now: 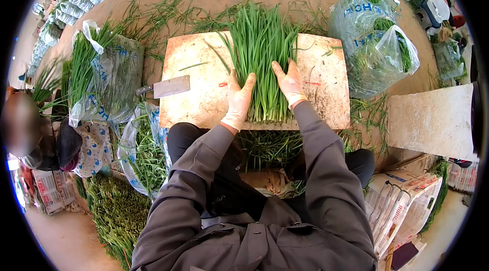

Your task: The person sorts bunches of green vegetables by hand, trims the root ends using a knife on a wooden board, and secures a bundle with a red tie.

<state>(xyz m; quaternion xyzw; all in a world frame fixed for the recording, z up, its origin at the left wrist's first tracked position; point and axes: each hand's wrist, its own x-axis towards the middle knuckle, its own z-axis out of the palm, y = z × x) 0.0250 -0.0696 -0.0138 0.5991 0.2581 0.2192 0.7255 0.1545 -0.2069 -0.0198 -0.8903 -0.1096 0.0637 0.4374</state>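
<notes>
A thick bundle of long green garlic chives lies lengthwise on a worn, pale board. Its even-cut stem ends face me, and the leaf tips reach past the far edge. My left hand, in a thin whitish glove, rests against the bundle's left side with thumb and fingers apart. Against its right side lies my right hand, gloved alike, fingers stretched out. Neither hand is closed round the chives. A cleaver lies at the board's left edge, its dark handle sticking out. Beside my left hand is a small red object.
Clear plastic bags of chives stand at left and right. Loose leaves litter the floor beyond the board. A person sits at far left. Another pale board is at right; stacked chives lie lower left.
</notes>
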